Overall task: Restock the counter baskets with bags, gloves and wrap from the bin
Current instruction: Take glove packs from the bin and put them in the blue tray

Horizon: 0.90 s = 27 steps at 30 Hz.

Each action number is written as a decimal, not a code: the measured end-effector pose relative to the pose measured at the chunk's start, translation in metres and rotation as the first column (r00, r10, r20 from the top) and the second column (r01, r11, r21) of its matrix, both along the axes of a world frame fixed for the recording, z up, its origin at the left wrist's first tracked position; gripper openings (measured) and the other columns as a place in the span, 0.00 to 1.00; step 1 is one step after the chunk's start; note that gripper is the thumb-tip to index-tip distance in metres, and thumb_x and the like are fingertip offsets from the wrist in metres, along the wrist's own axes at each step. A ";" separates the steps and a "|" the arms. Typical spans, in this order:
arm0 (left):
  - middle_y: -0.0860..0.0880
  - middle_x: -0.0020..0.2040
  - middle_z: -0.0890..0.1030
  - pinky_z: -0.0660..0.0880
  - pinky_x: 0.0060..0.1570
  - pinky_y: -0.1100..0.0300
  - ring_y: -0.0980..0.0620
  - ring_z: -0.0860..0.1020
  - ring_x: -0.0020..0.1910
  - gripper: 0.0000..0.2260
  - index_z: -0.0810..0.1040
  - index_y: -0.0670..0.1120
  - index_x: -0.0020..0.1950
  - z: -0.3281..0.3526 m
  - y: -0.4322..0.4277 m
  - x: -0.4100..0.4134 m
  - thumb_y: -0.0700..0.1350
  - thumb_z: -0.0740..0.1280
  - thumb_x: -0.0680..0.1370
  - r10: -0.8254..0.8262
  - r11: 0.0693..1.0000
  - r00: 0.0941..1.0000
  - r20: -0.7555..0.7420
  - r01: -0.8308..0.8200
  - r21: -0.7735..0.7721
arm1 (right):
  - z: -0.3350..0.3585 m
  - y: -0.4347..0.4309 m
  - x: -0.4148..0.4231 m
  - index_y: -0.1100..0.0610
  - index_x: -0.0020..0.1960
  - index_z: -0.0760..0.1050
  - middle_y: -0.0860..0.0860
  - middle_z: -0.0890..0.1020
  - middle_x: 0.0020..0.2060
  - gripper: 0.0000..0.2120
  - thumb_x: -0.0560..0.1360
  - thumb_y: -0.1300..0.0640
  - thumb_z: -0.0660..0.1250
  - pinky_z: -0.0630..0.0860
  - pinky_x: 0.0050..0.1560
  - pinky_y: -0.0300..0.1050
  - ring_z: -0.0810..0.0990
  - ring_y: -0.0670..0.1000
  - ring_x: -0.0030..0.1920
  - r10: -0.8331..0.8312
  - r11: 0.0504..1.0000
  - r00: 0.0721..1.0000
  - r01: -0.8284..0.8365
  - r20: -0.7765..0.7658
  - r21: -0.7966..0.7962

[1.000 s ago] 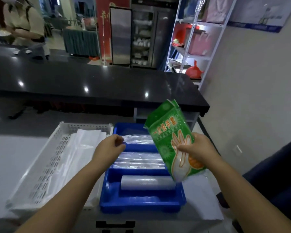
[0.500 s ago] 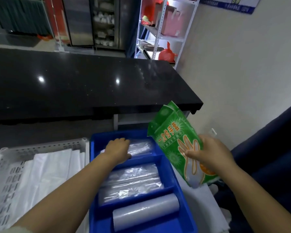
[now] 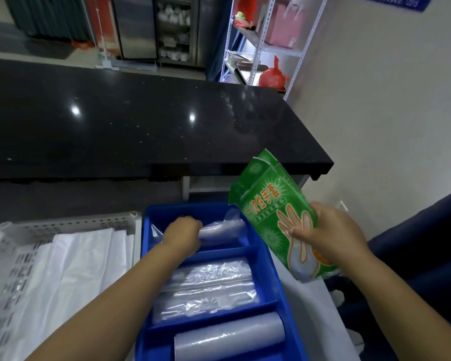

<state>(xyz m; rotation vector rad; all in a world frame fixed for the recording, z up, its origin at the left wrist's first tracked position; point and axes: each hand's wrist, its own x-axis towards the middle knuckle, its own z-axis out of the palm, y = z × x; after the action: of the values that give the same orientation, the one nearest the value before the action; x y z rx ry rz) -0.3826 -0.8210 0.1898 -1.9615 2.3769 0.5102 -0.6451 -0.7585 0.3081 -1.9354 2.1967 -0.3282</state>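
A blue divided basket (image 3: 267,261) lies in front of me with three compartments. My left hand (image 3: 184,234) reaches into the far compartment and its curled fingers grip a clear plastic pack (image 3: 223,230) lying there. My right hand (image 3: 326,237) holds a green pack of disposable gloves (image 3: 270,209) tilted in the air over the basket's right rim. The middle compartment holds clear bag packs (image 3: 206,287). In the near compartment lies a roll of wrap (image 3: 229,337).
A white perforated basket (image 3: 71,222) with white folded bags (image 3: 71,269) stands left of the blue one. Behind runs a black counter (image 3: 141,121). A white shelf rack (image 3: 258,48) stands at the back right, a dark blue seat (image 3: 427,256) at the right.
My left hand went from the white basket's edge into the blue basket's far compartment and took hold of the clear pack. The view tilted down and right. The glove pack stayed raised.
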 end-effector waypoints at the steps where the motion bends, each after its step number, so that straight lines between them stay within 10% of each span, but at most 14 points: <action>1: 0.44 0.50 0.78 0.68 0.38 0.55 0.44 0.76 0.48 0.07 0.75 0.43 0.50 0.005 0.004 0.001 0.37 0.65 0.73 -0.008 0.998 1.000 0.025 0.010 -0.070 | 0.002 -0.004 0.001 0.47 0.44 0.74 0.44 0.81 0.35 0.13 0.66 0.43 0.73 0.70 0.29 0.40 0.78 0.45 0.33 0.037 0.999 0.999 -0.037 -0.011 -0.023; 9: 0.50 0.18 0.72 0.60 0.17 0.68 0.52 0.72 0.16 0.20 0.74 0.49 0.25 0.048 0.091 -0.001 0.39 0.76 0.38 -0.060 0.907 0.977 0.206 0.140 -0.398 | 0.014 -0.050 0.048 0.47 0.41 0.70 0.45 0.76 0.30 0.15 0.66 0.41 0.71 0.61 0.25 0.40 0.74 0.49 0.30 0.385 0.891 0.908 -0.413 -0.167 -0.188; 18: 0.51 0.19 0.72 0.58 0.16 0.65 0.54 0.71 0.17 0.19 0.72 0.49 0.25 0.047 0.146 -0.002 0.39 0.73 0.40 0.070 0.942 0.988 0.139 -0.020 -0.336 | -0.042 -0.082 0.109 0.50 0.56 0.70 0.50 0.82 0.43 0.17 0.70 0.46 0.68 0.71 0.34 0.45 0.80 0.55 0.40 0.678 0.665 0.602 -0.746 -0.422 0.004; 27: 0.53 0.20 0.74 0.60 0.16 0.66 0.55 0.72 0.18 0.19 0.74 0.51 0.27 0.048 0.162 0.003 0.43 0.75 0.40 0.123 0.945 0.985 0.119 -0.080 -0.317 | -0.051 -0.112 0.120 0.50 0.59 0.70 0.49 0.81 0.48 0.26 0.66 0.41 0.72 0.67 0.34 0.45 0.75 0.51 0.41 0.775 0.632 0.586 -0.726 -0.238 0.272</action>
<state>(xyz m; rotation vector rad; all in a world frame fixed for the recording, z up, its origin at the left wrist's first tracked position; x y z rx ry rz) -0.3798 -0.6586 0.2376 -2.1676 2.4002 -0.0051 -0.5253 -0.8702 0.2570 -2.7477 1.2338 0.3255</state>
